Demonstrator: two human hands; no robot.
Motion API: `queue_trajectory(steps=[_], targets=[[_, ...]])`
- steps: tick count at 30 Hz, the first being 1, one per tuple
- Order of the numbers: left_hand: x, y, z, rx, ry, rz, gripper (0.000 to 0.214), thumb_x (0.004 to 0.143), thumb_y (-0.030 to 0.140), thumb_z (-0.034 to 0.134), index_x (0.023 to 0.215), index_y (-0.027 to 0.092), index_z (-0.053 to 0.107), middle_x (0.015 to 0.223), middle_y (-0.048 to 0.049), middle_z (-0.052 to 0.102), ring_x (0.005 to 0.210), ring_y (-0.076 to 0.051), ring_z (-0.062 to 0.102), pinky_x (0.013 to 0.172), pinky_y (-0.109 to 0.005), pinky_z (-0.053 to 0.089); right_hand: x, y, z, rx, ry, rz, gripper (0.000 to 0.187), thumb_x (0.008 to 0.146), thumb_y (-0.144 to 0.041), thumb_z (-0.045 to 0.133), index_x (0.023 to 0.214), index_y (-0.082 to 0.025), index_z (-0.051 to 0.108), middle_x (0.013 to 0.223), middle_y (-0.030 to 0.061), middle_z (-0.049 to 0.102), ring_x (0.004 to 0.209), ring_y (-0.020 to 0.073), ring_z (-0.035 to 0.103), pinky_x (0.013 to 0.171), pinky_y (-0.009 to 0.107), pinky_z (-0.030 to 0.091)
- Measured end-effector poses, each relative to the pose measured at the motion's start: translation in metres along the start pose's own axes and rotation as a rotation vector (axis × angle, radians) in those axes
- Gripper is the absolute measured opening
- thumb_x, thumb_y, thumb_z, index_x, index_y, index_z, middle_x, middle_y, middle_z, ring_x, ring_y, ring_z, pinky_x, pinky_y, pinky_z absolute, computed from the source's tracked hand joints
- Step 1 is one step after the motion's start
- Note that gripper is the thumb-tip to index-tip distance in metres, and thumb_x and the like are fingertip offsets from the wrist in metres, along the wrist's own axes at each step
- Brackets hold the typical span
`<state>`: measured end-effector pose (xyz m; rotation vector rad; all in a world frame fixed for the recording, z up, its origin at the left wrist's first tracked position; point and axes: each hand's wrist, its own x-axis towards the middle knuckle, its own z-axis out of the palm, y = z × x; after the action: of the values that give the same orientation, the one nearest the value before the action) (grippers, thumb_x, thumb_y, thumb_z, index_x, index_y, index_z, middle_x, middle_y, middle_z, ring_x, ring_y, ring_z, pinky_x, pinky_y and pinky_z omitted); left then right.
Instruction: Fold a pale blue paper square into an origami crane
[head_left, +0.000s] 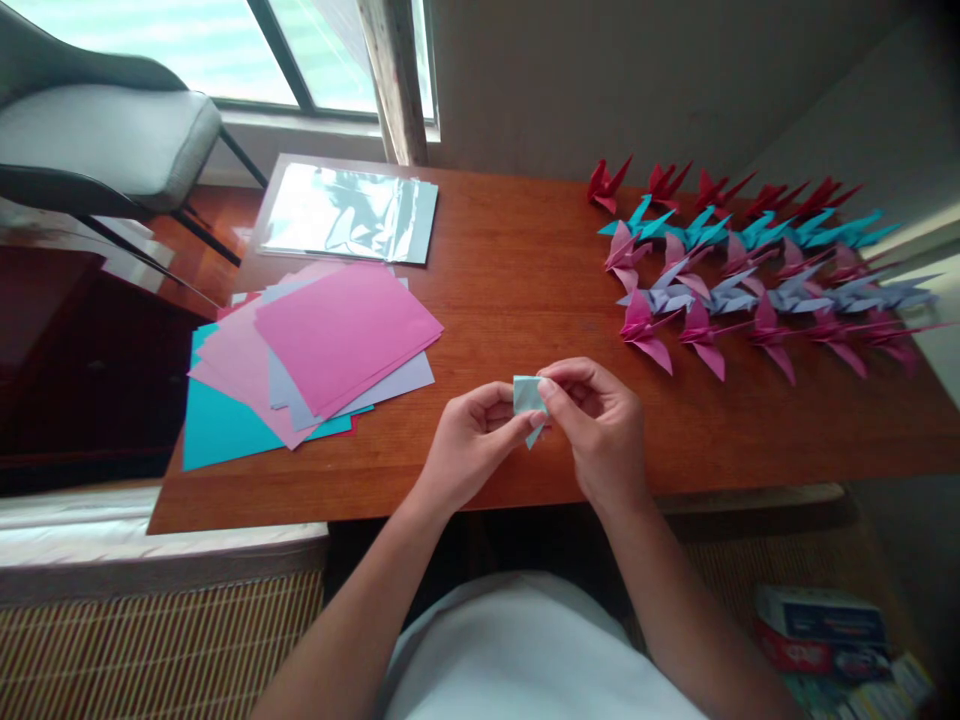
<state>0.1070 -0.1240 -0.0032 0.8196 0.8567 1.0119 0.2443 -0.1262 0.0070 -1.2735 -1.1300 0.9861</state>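
A small pale green folded paper (528,394) is held up over the front edge of the table, with a narrow point hanging below it. My left hand (480,432) pinches its lower left part between thumb and fingers. At its upper right, my right hand (596,425) is closed on the same paper, thumb in front. The fingers behind the paper are partly hidden. To the right stand rows of folded paper cranes: red (606,185), turquoise (697,230), light pink (624,255), lavender (667,290) and bright pink (645,330).
Loose coloured sheets (349,335) overlap on the left of the wooden table (510,270). Behind them lies a shiny clear packet (345,215) of paper. A chair (112,140) stands at the back left by the window. Boxes (821,630) sit low at the right.
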Motion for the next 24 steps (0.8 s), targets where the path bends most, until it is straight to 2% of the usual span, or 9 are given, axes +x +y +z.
queue_trajectory(steps=[4, 9, 14, 20, 24], targets=[[-0.001, 0.000, -0.001, 0.011, 0.005, 0.009, 0.028, 0.077, 0.038, 0.083, 0.082, 0.013, 0.072, 0.077, -0.0031, 0.076, 0.067, -0.013, 0.067, 0.066, -0.022, 0.053, 0.000, 0.000, -0.001, 0.076, -0.030, 0.093, 0.010, 0.085, -0.032, 0.074, 0.089, -0.023, 0.070, 0.087, 0.0006, 0.067, 0.070, 0.0132, 0.059, 0.054, 0.023, 0.051], [-0.001, 0.000, -0.001, 0.000, 0.013, 0.006, 0.027, 0.075, 0.036, 0.085, 0.081, 0.013, 0.072, 0.077, -0.0033, 0.077, 0.067, -0.013, 0.068, 0.065, -0.022, 0.054, 0.000, 0.003, -0.006, 0.078, -0.135, 0.208, 0.019, 0.086, -0.041, 0.073, 0.091, -0.024, 0.069, 0.083, 0.0001, 0.065, 0.066, 0.0129, 0.059, 0.052, 0.023, 0.054], [-0.001, -0.001, -0.001, 0.016, -0.004, 0.028, 0.026, 0.079, 0.037, 0.082, 0.082, 0.013, 0.071, 0.077, -0.0033, 0.076, 0.067, -0.012, 0.068, 0.064, -0.020, 0.054, 0.002, 0.002, -0.011, -0.021, -0.171, 0.091, 0.017, 0.090, -0.038, 0.068, 0.085, -0.021, 0.069, 0.086, 0.0020, 0.063, 0.075, 0.0145, 0.059, 0.057, 0.023, 0.053], [-0.001, -0.003, 0.000, 0.038, -0.002, 0.047, 0.023, 0.080, 0.033, 0.081, 0.079, 0.014, 0.070, 0.073, -0.0008, 0.073, 0.066, -0.010, 0.065, 0.064, -0.019, 0.051, 0.008, -0.007, -0.014, 0.038, -0.303, 0.165, 0.017, 0.091, -0.038, 0.068, 0.090, -0.021, 0.068, 0.086, 0.0010, 0.064, 0.071, 0.0136, 0.060, 0.059, 0.024, 0.052], [0.000, -0.005, 0.000, 0.061, 0.002, 0.062, 0.022, 0.079, 0.032, 0.082, 0.077, 0.014, 0.069, 0.070, 0.0010, 0.070, 0.064, -0.009, 0.062, 0.061, -0.017, 0.049, 0.013, -0.006, -0.012, -0.018, -0.304, 0.130, 0.016, 0.086, -0.037, 0.073, 0.087, -0.021, 0.069, 0.086, 0.0011, 0.066, 0.075, 0.0141, 0.060, 0.063, 0.024, 0.051]])
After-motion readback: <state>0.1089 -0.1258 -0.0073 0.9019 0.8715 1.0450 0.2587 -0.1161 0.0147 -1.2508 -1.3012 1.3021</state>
